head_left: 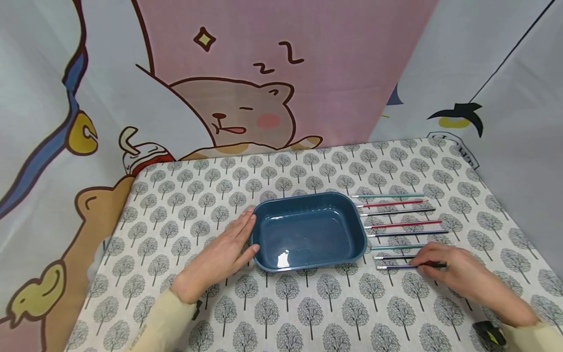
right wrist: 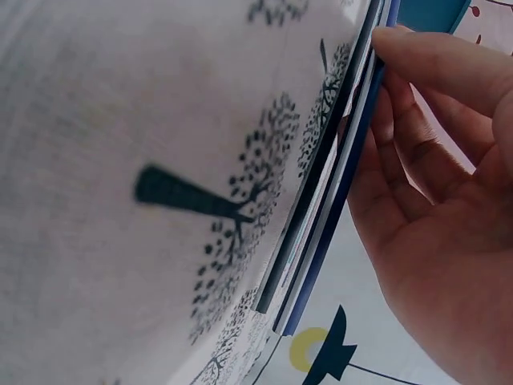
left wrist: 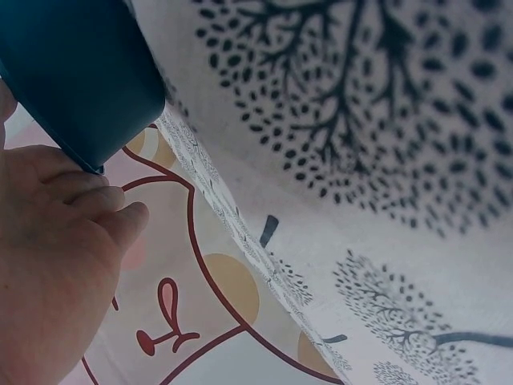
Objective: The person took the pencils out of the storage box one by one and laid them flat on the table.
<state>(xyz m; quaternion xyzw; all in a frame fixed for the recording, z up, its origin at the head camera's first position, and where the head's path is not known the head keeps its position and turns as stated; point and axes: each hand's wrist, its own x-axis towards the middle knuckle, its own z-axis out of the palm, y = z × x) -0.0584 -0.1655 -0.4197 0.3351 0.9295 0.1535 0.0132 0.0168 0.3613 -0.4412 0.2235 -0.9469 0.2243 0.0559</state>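
Observation:
A dark blue rectangular plastic tray (head_left: 303, 234) stands in the middle of the table with nothing inside. My left hand (head_left: 222, 252) lies against its left rim, fingers extended along the outside; the left wrist view shows the fingers (left wrist: 100, 196) beside the tray's wall. To the right of the tray, several pencils are laid out in a column, roughly parallel. My right hand (head_left: 457, 269) pinches the nearest one, a dark blue pencil (head_left: 393, 267), between thumb and fingers. Just behind it is a black pencil (head_left: 396, 257), partly covered by the hand.
Farther back lie a red pencil (head_left: 404, 224), a dark pencil (head_left: 409, 233) and a green pencil (head_left: 396, 247), with others beyond. A tree-print cloth (head_left: 290, 293) covers the table. Cartoon-printed curtains (head_left: 343, 73) hang at the back and sides.

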